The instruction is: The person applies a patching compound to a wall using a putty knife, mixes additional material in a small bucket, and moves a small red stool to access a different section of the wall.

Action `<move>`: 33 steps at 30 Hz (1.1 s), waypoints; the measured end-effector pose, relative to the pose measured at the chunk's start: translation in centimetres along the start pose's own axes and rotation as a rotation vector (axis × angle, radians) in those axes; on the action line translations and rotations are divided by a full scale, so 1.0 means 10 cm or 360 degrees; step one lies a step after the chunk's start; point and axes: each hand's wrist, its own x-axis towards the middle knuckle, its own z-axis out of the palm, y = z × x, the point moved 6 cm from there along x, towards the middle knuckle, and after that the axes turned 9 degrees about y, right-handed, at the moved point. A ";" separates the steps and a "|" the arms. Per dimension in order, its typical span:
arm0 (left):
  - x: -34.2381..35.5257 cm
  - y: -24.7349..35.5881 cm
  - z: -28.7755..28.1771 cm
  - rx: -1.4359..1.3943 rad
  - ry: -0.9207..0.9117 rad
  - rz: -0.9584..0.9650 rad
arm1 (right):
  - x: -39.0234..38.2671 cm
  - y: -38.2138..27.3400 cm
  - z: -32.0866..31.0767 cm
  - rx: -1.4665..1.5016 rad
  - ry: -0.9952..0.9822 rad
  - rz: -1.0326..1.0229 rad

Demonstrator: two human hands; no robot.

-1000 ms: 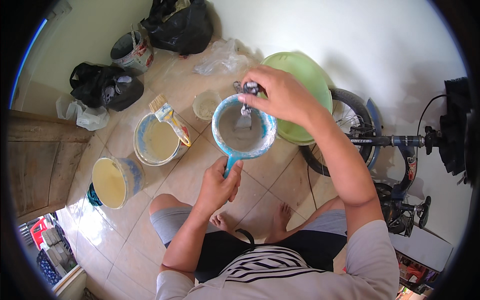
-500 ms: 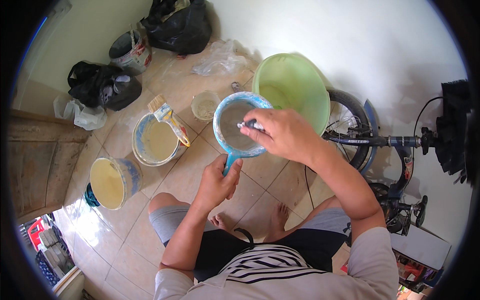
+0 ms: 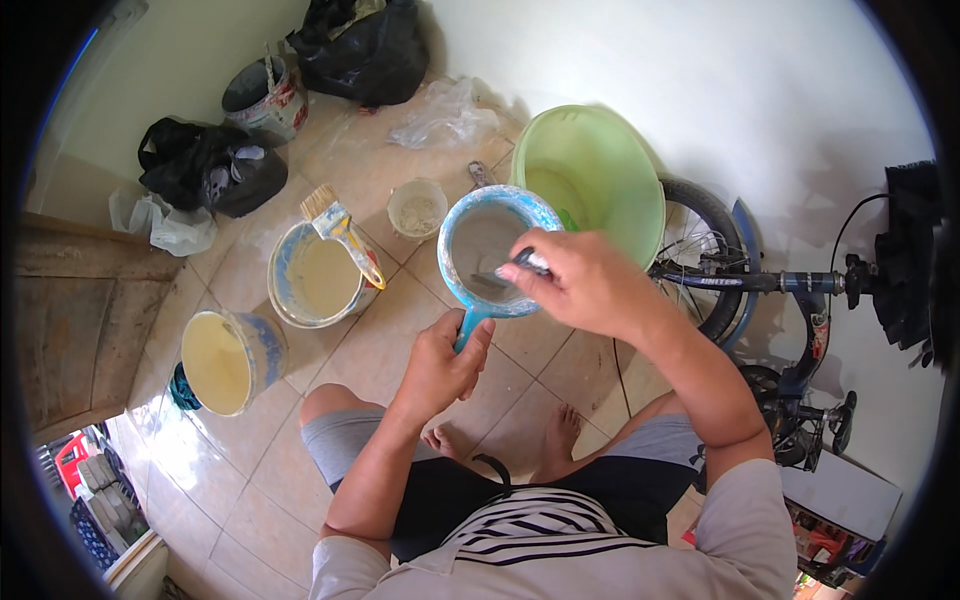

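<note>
My left hand [image 3: 443, 365] is closed around the handle of a blue, paint-spattered dipper [image 3: 503, 197] holding grey liquid or paste. My right hand [image 3: 575, 285] grips a scraper [image 3: 490, 279] by its dark, smeared handle, its metal blade down inside the dipper. Behind the dipper stand a pale green basin [image 3: 600, 150] and a small tub [image 3: 417, 208] of whitish material. To the left, a paintbrush [image 3: 345, 235] with a yellow-edged handle rests across a bucket [image 3: 315, 275] of cream liquid, near a second such bucket [image 3: 215, 365].
Black bags [image 3: 355, 50], a dirty bucket [image 3: 260, 100] and crumpled plastic [image 3: 445, 115] lie along the wall. A bicycle [image 3: 740, 280] is at my right, a wooden cabinet [image 3: 85, 325] at my left. My bare feet [image 3: 558, 440] are on the tiled floor [image 3: 260, 490].
My right hand has come down and to the right, tilting the scraper lower within the dipper. The dipper has shifted slightly to the right in view, with my left hand still on it.
</note>
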 end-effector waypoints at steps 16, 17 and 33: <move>-0.04 0.05 -0.05 0.0027 0.0000 -0.0003 | 0.03 -0.03 -0.18 -0.0220 0.0214 -0.0021; -0.04 0.05 -0.04 0.0010 -0.0014 -0.0008 | 0.07 -0.06 -0.15 -0.0272 0.0267 -0.0116; -0.01 0.02 -0.08 -0.0034 -0.0013 0.0023 | 0.08 -0.20 0.06 -0.0069 0.0208 -0.0328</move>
